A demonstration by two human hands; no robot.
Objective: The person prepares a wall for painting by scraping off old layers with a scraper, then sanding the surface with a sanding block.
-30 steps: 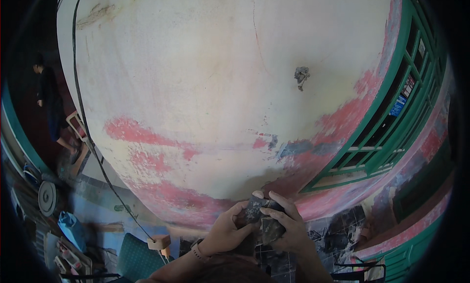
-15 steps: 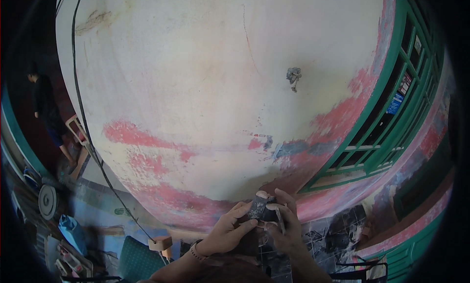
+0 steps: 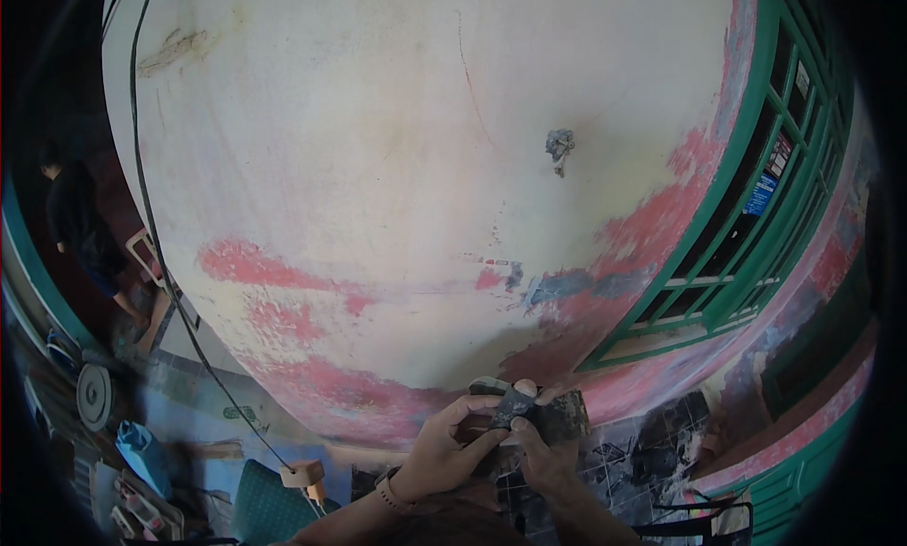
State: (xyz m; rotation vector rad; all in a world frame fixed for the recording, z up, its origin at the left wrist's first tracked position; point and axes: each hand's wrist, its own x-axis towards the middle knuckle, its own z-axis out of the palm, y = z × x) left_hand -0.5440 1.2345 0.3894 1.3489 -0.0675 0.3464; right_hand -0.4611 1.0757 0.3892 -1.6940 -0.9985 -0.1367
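My left hand [image 3: 444, 449] and my right hand [image 3: 541, 456] meet low in the view, in front of a wall. Both are closed around a small dark block-like object [image 3: 540, 412] wrapped or covered in dark grey material. The left fingers curl over its left side and the right hand grips it from below. What the object is cannot be made out. A watch or band sits on my left wrist.
A large whitewashed wall [image 3: 397, 168] with worn red patches fills the view. A green window frame [image 3: 756, 225] stands at the right. A black cable [image 3: 151, 215] runs down the wall. A person [image 3: 80, 234] crouches at far left. Tools and a blue bag [image 3: 142, 452] lie below left.
The view has shifted slightly. My hands stay together on the dark object, turning it a little; the fingers have moved around it.
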